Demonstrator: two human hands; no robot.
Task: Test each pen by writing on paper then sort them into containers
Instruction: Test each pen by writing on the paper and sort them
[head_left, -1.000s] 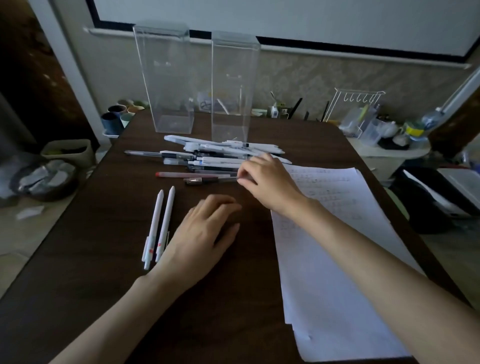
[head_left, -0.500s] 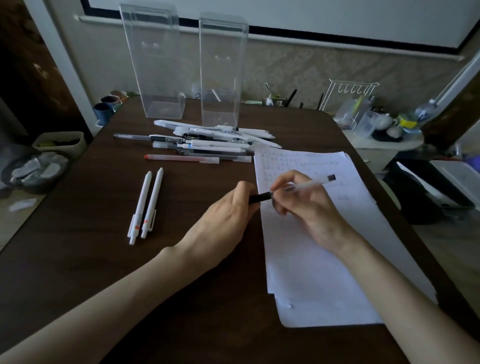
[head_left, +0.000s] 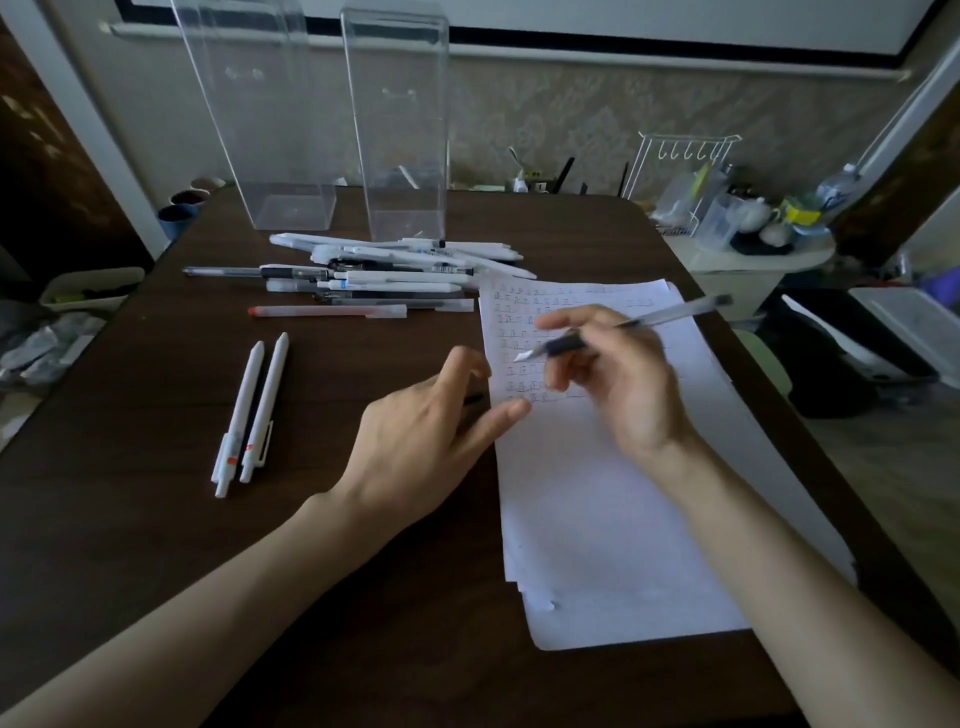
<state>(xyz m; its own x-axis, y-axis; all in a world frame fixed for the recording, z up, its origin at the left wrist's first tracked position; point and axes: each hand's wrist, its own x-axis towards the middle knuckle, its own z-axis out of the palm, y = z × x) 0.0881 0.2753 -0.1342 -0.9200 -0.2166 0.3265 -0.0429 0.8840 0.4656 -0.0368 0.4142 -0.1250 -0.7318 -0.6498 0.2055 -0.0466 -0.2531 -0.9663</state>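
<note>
My right hand (head_left: 623, 384) grips a clear pen (head_left: 670, 314) with a dark grip over the white paper (head_left: 597, 519), its bare tip pointing left above rows of written marks. My left hand (head_left: 415, 447) is at the paper's left edge, with a small black pen cap (head_left: 474, 399) pinched between thumb and fingers. A pile of several pens (head_left: 395, 270) lies behind the paper, a red-capped pen (head_left: 327, 312) in front of it. Two white pens (head_left: 249, 410) lie side by side at the left. Two tall clear containers (head_left: 270, 130) (head_left: 400, 130) stand at the back.
The dark wooden table (head_left: 156, 519) ends at the right beside a low white stand (head_left: 748, 254) crowded with bottles and a wire rack. Cups (head_left: 179, 213) sit off the back left corner. Bins and clutter are on the floor at the left.
My right hand took a pen from the pile and carried it over the paper. My left hand pulled off the black cap and now holds it apart from the pen.
</note>
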